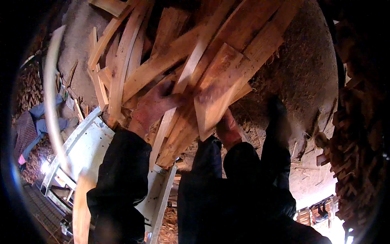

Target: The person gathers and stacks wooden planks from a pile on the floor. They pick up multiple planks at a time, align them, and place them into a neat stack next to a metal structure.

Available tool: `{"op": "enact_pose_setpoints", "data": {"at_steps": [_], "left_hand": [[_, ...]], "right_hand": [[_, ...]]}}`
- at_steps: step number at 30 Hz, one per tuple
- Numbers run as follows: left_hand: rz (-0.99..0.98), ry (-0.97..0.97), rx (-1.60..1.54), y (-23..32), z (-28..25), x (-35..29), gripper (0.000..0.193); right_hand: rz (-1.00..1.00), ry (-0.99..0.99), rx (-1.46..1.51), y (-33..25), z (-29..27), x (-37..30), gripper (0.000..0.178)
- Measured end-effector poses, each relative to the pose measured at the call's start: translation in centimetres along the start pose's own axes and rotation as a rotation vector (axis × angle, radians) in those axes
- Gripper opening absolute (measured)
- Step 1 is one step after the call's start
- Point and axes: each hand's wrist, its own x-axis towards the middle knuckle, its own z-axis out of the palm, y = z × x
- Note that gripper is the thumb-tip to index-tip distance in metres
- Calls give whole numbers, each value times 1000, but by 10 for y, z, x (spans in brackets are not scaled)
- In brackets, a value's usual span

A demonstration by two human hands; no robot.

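Note:
My left hand (152,107) is closed around a narrow, pale wooden strip (195,57), which slants across the middle of a loose heap of sawn planks (162,61). To its right, my right hand (229,128) reaches under a thick board (217,91) with a slanted, cut end. Its fingers are hidden beneath that board, so their grip does not show. Below my hands, the strip and a wider plank (178,142) extend to the edge of a white metal table (89,142). Both dark sleeves come up from the lower edge.
A long pale strip (50,81), blurred, stands at the left. Another plank (83,203) lies beside my left sleeve. A person in blue trousers (38,110) is at the far left. Stacked wood pieces (357,162) line the right side; brown dirt ground (302,69) lies beyond the heap.

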Motion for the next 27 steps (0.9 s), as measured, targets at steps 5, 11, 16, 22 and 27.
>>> {"op": "enact_pose_setpoints", "data": {"at_steps": [5, 11, 16, 22, 27], "left_hand": [[6, -1, 61, 41, 17, -35, 75], [-159, -58, -278, 93, 51, -75, 79], [-241, -143, -142, 142, 67, -114, 84], [-310, -189, 94, 169, 105, -151, 96], [-267, -186, 164, 166, 154, -130, 88]], "right_hand": [[88, -40, 221, -49, -4, -30, 54], [164, -32, 419, -96, -35, -96, 54], [228, 34, 572, -128, -47, -166, 54], [304, 167, 820, -162, -44, -230, 54], [302, 312, 963, -173, -49, -242, 53]]}}
